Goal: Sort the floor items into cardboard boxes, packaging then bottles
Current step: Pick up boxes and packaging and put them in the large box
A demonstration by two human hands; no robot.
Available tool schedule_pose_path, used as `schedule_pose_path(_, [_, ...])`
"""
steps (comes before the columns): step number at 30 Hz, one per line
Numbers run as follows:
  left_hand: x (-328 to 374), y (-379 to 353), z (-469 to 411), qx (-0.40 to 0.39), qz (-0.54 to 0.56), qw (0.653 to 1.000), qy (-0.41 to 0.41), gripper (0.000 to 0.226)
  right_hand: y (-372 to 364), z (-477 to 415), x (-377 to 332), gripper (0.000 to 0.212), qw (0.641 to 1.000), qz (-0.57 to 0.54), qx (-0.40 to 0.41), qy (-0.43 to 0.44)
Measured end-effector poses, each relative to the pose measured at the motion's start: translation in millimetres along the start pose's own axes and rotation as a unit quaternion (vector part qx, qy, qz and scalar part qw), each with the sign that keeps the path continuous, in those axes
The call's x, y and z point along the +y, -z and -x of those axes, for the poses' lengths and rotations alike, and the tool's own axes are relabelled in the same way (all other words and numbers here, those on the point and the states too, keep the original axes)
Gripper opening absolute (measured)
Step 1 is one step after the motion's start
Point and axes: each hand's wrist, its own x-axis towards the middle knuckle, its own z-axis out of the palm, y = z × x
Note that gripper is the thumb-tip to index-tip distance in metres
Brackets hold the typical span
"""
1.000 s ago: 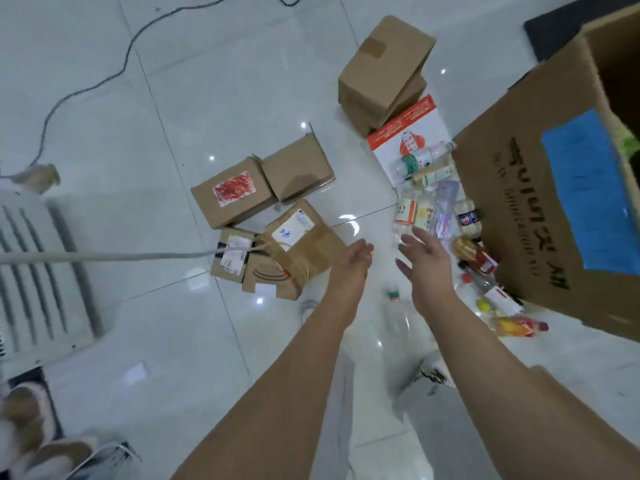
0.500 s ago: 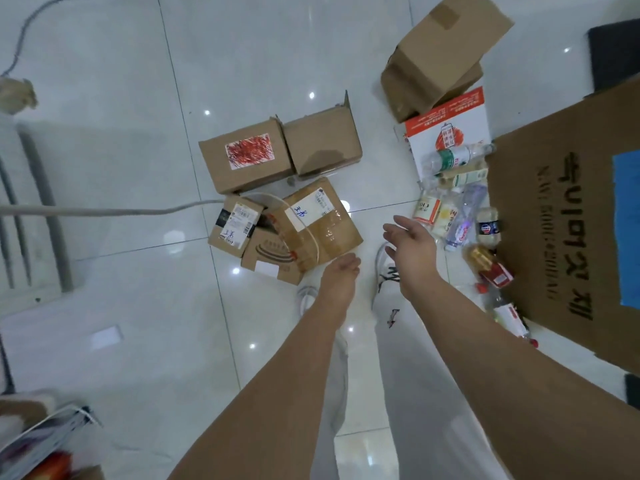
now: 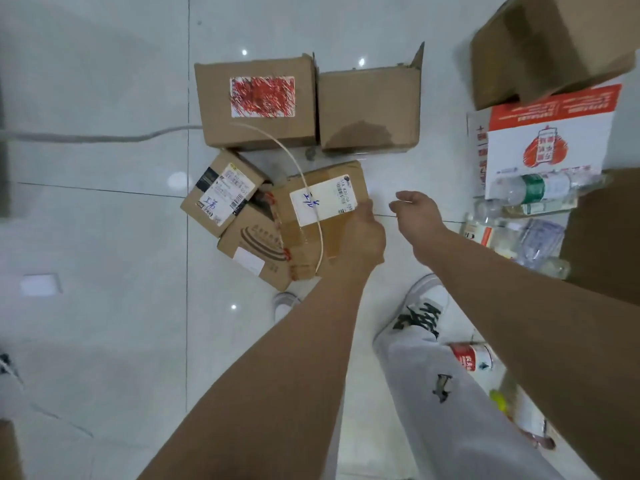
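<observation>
Head | left hand (image 3: pixel 365 233) on labelled parcel (image 3: pixel 320 202), grip unclear | right hand (image 3: pixel 417 211) relaxed beside

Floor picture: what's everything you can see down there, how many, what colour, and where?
Brown parcels: five, brown, clustered mid-floor, one open-topped.
Big brown boxes: two, brown, top right and right edge.
Red-and-white carton: one, lying flat at right.
Clear bottles: several, too jumbled to count, right of the hands.
Red-label bottle: one, clear, beside the grey trouser leg.
White strap: one, arcing over the parcels.
Grey cable: one, across the floor, left.
White shoes: two, below the parcels.
Left hand: at the white-labelled parcel's edge, grip hidden.
Right hand: open, empty, above bare floor.
</observation>
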Motion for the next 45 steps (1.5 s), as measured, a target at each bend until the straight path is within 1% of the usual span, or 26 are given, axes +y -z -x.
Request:
schedule_pose_path(1, [-1.3,-2.6,-15.0,0.019,-0.008,0.999,-0.026,0.043,-4.5,-12.8,4.1,0.038,1.0,0.01,-0.005,0.005])
schedule_pose_path(3, [-12.0,-1.7,-41.6,0.05,-0.044,0.997,-0.045,0.054,-14.0,-32.6,10.9,0.041,1.0,0.021,-0.018,0.013])
schedule_pose_path(5, [-24.5,9.6,-55.8,0.091,-0.091,0.992,0.008,0.064,-24.5,-45.5,17.4,0.043,0.999,0.026,-0.037,0.014])
schedule_pose_path(8, [-43.5,33.3,-59.5,0.147,-0.102,0.98,0.081,0.071,-40.5,-50.7,29.7,0.043,0.996,0.067,-0.061,0.023])
schedule_pose_path(11, [-63.4,50.4,-55.4,0.156,-0.092,0.97,0.16,0.073,-50.8,-53.5,45.9,0.037,0.991,0.101,-0.081,0.025])
schedule_pose_path(12, [-71.1,53.4,-52.8,0.167,-0.116,0.967,0.155,0.072,-52.8,-52.9,48.9,0.037,0.991,0.106,-0.085,0.021])
schedule_pose_path(13, [-76.5,54.4,-48.9,0.184,-0.156,0.964,0.113,0.07,-54.3,-53.3,51.7,0.039,0.99,0.112,-0.086,0.019])
schedule_pose_path(14, [-79.0,52.7,-44.8,0.194,-0.19,0.961,0.049,0.066,-55.3,-53.1,52.9,0.039,0.989,0.119,-0.083,0.021])
schedule_pose_path(15, [-78.2,48.3,-41.2,0.189,-0.203,0.961,-0.015,0.061,-56.5,-53.4,53.8,0.04,0.989,0.122,-0.079,0.024])
schedule_pose_path(16, [-75.4,41.2,-38.3,0.164,-0.194,0.965,-0.062,0.057,-57.3,-53.7,54.5,0.039,0.989,0.123,-0.076,0.025])
schedule_pose_path(17, [-72.3,32.5,-37.0,0.129,-0.178,0.971,-0.09,0.055,-57.5,-55.0,55.6,0.037,0.989,0.123,-0.073,0.026])
schedule_pose_path(18, [-69.7,24.9,-38.1,0.096,-0.159,0.978,-0.099,0.055,-57.7,-54.5,55.5,0.036,0.989,0.124,-0.072,0.025])
schedule_pose_path(19, [-67.4,20.7,-41.8,0.075,-0.142,0.983,-0.087,0.058,-57.9,-55.4,56.6,0.035,0.989,0.124,-0.075,0.025])
schedule_pose_path(21, [-66.9,18.5,-52.9,0.075,-0.122,0.99,-0.013,0.068,-58.1,-55.5,57.0,0.036,0.988,0.128,-0.078,0.025])
schedule_pose_path(24, [-69.4,25.3,-65.8,0.101,-0.101,0.986,0.09,0.076,-58.2,-56.1,56.9,0.042,0.989,0.126,-0.078,0.011])
schedule_pose_path(27, [-68.6,38.9,-71.9,0.153,-0.028,0.975,0.162,0.078,-58.8,-60.6,60.1,0.039,0.99,0.11,-0.091,0.006])
schedule_pose_path(29, [-74.7,49.5,-77.7,0.158,0.003,0.969,0.192,0.078,-59.1,-62.7,61.0,0.041,0.991,0.097,-0.096,-0.008])
schedule_pose_path(31, [-80.6,55.6,-82.5,0.154,0.014,0.967,0.201,0.082,-59.8,-61.0,59.1,0.052,0.991,0.088,-0.101,-0.016])
schedule_pose_path(33, [-79.1,55.9,-79.6,0.149,0.049,0.968,0.198,0.088,-59.3,-56.7,60.6,0.073,0.992,0.08,-0.1,-0.023])
schedule_pose_path(34, [-78.3,53.5,-76.4,0.147,0.068,0.968,0.192,0.086,-57.3,-52.4,62.3,0.076,0.992,0.067,-0.1,-0.02])
schedule_pose_path(35, [-75.4,51.4,-68.5,0.142,0.085,0.969,0.185,0.08,-54.2,-47.1,65.0,0.072,0.994,0.051,-0.1,-0.014])
schedule_pose_path(36, [-74.1,49.0,-60.3,0.13,0.096,0.971,0.176,0.074,-48.8,-39.6,66.4,0.062,0.994,0.039,-0.099,-0.002])
schedule_pose_path(38, [-76.2,44.3,-43.2,0.091,0.105,0.982,0.126,0.063,-31.3,-25.1,67.7,0.052,0.996,0.029,-0.081,0.022])
schedule_pose_path(41, [-71.1,34.3,-6.9,0.044,0.121,0.988,0.09,0.056,9.9,2.5,60.3,0.063,0.997,0.042,-0.044,0.054])
schedule_pose_path(43, [-52.6,25.5,24.7,0.017,0.155,0.985,0.069,0.046,42.2,27.1,49.8,0.073,0.998,0.012,-0.014,0.065])
schedule_pose_path(45, [-23.4,14.0,52.0,-0.012,0.166,0.985,0.042,0.036,73.2,58.5,33.8,0.078,0.997,-0.02,0.009,0.072])
